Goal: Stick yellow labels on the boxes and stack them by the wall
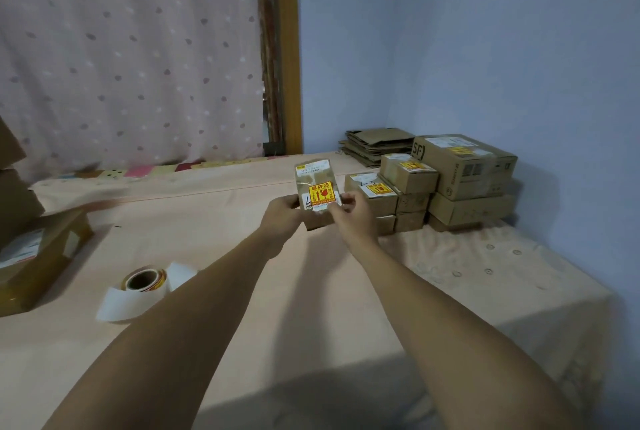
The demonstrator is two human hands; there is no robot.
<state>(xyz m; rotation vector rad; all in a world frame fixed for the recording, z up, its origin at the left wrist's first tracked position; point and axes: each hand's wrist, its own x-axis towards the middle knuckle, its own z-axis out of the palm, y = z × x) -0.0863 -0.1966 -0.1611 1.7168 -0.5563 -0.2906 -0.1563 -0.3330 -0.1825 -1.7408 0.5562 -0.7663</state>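
Head view: I am holding a small cardboard box out in front of me with both arms stretched over the peach-coloured bed sheet. My left hand is gripping the box's left edge, fingers closed around it; my right hand is pinching its lower right corner, thumb and fingertips pressed together on the cardboard. A yellow label with red print is sitting on the box's upper face, below a white shipping slip. The box is hovering just in front of the stack of labelled boxes, which is standing against the blue wall in the corner; several of those are showing yellow labels on top. Flattened cardboard is lying behind the stack. The label roll is lying on the sheet to my left, its white backing strip trailing out. More boxes are waiting at the far left edge, in front of the dotted curtain
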